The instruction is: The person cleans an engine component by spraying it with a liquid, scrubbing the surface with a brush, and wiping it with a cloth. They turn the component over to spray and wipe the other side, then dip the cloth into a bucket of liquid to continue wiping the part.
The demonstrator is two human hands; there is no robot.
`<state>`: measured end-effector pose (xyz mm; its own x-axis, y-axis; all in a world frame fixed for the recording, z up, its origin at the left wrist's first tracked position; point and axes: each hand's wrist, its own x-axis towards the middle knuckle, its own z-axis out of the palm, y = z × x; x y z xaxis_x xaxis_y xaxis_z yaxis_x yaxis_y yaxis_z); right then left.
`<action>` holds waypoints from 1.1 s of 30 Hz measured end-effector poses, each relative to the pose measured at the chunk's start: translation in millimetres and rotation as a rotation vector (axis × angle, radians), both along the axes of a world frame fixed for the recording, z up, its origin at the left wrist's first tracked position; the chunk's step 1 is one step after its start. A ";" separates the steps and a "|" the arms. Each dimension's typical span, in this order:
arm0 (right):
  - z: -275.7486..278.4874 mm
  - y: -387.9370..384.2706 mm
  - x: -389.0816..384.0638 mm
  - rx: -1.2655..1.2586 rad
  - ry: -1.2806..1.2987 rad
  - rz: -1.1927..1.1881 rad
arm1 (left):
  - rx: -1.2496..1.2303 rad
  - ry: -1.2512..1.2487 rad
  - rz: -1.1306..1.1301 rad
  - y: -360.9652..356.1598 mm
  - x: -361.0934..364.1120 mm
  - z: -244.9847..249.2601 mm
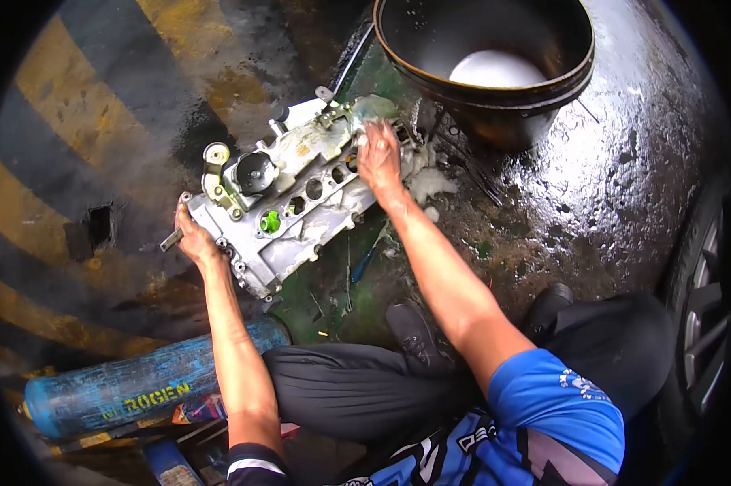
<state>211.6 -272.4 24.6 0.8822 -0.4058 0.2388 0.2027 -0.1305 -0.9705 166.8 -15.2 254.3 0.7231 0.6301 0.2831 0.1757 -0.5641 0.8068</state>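
Observation:
A silver metal engine valve cover (300,231) lies tilted on the wet floor in front of me, with a row of round holes and a black round opening. Bright green material (270,221) shows in the hole nearest its left end. My left hand (193,236) is closed on the cover's left end, its fingers partly hidden. A short flat bar (171,240) sticks out beside that hand. My right hand (378,158) presses on the cover's far right end, fingers bent together over something pale and wet that I cannot make out. White suds (430,183) lie beside it.
A large black bucket (487,95) with whitish liquid stands at the back right. A blue gas cylinder (155,374) lies at lower left. A blue-handled tool (364,266) is on the floor near my shoe (418,334). A car wheel (703,308) stands at right.

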 end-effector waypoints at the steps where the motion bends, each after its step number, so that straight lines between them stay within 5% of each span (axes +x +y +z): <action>1: 7.0 5.8 -10.5 0.146 0.029 0.050 | 0.038 0.006 0.050 0.9 0.9 0.2; 4: 45.0 23.0 -32.1 0.311 0.029 0.130 | 0.021 -0.011 0.044 -10.0 2.5 2.2; 5: 68.7 16.2 -35.1 0.046 -0.051 0.144 | 0.023 -0.004 0.051 -12.9 1.5 4.1; 8: 97.3 19.3 -27.9 -0.093 -0.277 0.253 | 0.128 -0.004 0.029 -9.6 1.0 3.8; 11: 61.9 -0.5 -8.2 -0.425 -0.048 0.154 | 0.215 -0.042 -0.047 -20.1 -0.8 7.1; 15: 78.9 25.9 -29.0 -0.372 -0.251 -0.032 | 0.288 -0.061 -0.046 -34.8 2.2 13.2; 16: 93.8 20.4 -32.5 -0.229 -0.222 0.117 | 0.245 -0.064 -0.048 -36.6 2.4 13.5; 19: 62.5 10.8 -16.9 -0.378 -0.249 0.048 | 0.270 -0.067 -0.083 -23.8 3.0 9.8; 21: 65.2 -13.5 -15.6 -0.396 0.021 0.227 | 0.287 -0.070 -0.076 -24.3 4.7 11.0; 25: 81.0 7.6 -12.7 -0.220 -0.059 0.158 | 0.244 -0.085 -0.089 -36.0 6.1 13.5; 33: 55.5 -18.1 -32.6 -0.353 -0.006 0.114 | 0.278 -0.067 -0.089 -29.6 3.9 10.8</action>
